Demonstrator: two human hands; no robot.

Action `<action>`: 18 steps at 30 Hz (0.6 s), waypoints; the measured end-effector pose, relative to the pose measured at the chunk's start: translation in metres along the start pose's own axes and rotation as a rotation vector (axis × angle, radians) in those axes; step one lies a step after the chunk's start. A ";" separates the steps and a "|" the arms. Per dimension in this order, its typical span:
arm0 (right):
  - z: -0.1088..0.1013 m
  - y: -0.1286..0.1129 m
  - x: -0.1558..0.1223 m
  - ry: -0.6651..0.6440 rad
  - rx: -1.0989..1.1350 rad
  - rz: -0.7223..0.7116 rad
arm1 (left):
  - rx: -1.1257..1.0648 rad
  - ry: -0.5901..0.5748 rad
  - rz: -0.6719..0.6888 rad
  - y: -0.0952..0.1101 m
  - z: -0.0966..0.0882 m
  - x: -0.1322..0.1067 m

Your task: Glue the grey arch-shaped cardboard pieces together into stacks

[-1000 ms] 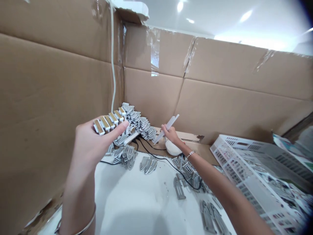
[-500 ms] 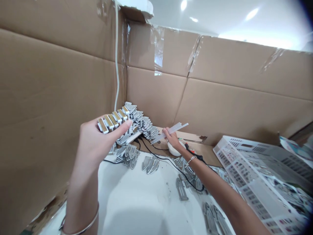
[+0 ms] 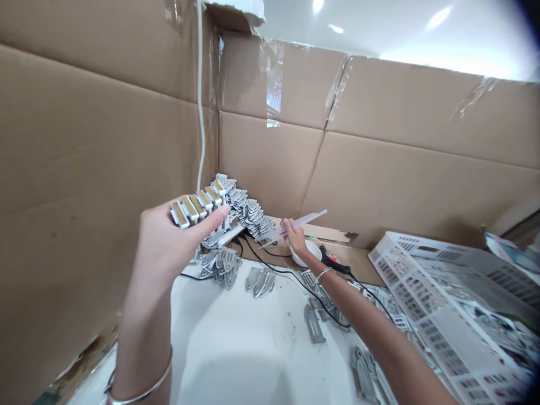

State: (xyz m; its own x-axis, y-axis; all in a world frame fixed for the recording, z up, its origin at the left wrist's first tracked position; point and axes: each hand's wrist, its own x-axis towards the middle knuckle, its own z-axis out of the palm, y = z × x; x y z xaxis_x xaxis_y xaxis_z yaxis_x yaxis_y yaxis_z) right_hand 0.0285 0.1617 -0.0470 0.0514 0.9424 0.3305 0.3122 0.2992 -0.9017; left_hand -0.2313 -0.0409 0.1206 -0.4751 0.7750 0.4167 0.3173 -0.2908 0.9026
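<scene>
My left hand [image 3: 162, 242] is closed around a row of several white-and-grey plastic pieces [image 3: 197, 206], whose brown-gold rectangular ends face up. The thumb presses along their near side. At the back of the table, my right hand [image 3: 296, 237] pinches several long, thin, translucent glue sticks [image 3: 311, 217], which stick out on both sides of its fingers. Right below that hand sits a white bowl [image 3: 313, 254], partly hidden by the wrist. Beyond my left hand, grey slotted plastic parts [image 3: 240, 203] are stacked in the corner.
Cardboard walls [image 3: 379, 157] close off the back and left. A white crate [image 3: 426, 298] holding more parts stands at right. A black-handled corded tool [image 3: 335, 262] lies by the bowl. Loose grey parts [image 3: 314, 323] and black cables [image 3: 295, 278] are spread over the white table [image 3: 228, 349].
My right hand has shifted slightly, and the glue sticks in it are fanned a little differently. More of the black handle shows. The left hand keeps its hold almost unmoved.
</scene>
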 end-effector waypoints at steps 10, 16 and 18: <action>-0.001 -0.005 0.002 -0.006 0.025 0.100 | -0.015 -0.002 0.018 0.001 -0.001 0.000; 0.010 -0.006 -0.006 -0.027 0.023 0.090 | -0.008 -0.003 0.011 0.002 -0.001 0.000; 0.017 -0.005 -0.007 -0.032 0.023 0.081 | -0.006 -0.003 0.013 0.001 -0.001 0.000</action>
State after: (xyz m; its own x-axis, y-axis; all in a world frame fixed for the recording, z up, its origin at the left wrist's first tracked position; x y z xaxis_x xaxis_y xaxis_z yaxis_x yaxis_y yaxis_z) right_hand 0.0109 0.1563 -0.0493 0.0448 0.9680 0.2470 0.2859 0.2245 -0.9316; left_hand -0.2319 -0.0420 0.1220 -0.4686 0.7726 0.4284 0.3189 -0.3043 0.8976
